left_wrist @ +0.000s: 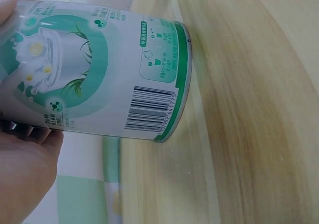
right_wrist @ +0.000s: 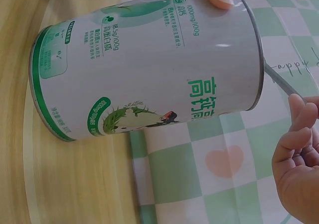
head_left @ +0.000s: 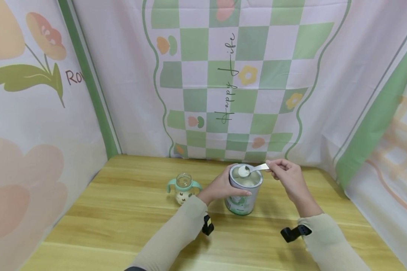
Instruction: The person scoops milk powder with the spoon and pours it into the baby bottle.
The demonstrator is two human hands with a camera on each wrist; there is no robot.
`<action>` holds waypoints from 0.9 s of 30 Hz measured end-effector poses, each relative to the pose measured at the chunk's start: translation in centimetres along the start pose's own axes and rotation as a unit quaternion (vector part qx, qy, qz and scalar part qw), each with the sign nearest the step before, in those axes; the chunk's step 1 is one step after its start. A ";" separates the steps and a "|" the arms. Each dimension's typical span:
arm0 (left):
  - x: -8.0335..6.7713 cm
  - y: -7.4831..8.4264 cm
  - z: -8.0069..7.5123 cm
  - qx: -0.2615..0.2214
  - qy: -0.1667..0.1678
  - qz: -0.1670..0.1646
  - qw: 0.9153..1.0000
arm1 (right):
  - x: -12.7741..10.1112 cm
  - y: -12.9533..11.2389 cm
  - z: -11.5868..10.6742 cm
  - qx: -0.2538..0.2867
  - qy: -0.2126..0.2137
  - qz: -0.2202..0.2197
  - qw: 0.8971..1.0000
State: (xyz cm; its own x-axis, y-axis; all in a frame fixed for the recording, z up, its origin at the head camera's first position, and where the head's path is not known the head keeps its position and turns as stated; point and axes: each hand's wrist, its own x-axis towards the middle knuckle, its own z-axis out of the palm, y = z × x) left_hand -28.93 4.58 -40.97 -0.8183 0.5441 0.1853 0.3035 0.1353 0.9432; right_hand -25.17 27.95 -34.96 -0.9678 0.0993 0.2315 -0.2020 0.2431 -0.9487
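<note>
A white and green milk powder can (head_left: 241, 201) stands tilted on the table, its top uncovered and pale powder inside. My left hand (head_left: 220, 187) grips the can around its upper side, thumb across the front. Between thumb and fingers, my right hand (head_left: 288, 178) pinches the handle of a metal spoon (head_left: 262, 167); the spoon's bowl, heaped with white powder, is over the can's mouth. In the right wrist view only the handle of the spoon (right_wrist: 283, 78) shows beyond the rim. The left wrist view shows the printed side and barcode of the can (left_wrist: 149, 107).
A baby bottle (head_left: 184, 190) with mint-green handles and no cap on top stands left of the can, near my left forearm. The wooden table (head_left: 129, 210) meets a patterned curtain (head_left: 220, 86) at the back, with more printed cloth on both sides.
</note>
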 end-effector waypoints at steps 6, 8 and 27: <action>-0.1 0.3 -0.3 0.012 -0.002 -0.008 1.000 | -0.1 -0.4 0.1 -0.003 -0.001 0.002 1.000; -0.2 0.4 -0.5 0.028 0.003 -0.021 0.999 | -0.1 -0.5 0.2 -0.005 -0.003 0.000 1.000; -1.1 2.1 -3.4 0.109 -0.008 -0.018 0.994 | 0.3 -1.6 1.1 0.040 -0.015 -0.005 0.999</action>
State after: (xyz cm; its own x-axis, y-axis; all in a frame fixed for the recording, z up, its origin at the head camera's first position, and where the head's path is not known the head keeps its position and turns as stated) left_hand -29.07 1.41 -38.28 -0.8228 0.5491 0.1469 0.3752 0.3305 0.8660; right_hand -25.29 26.48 -33.57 -0.9696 0.0686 0.2350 -0.2211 0.1665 -0.9609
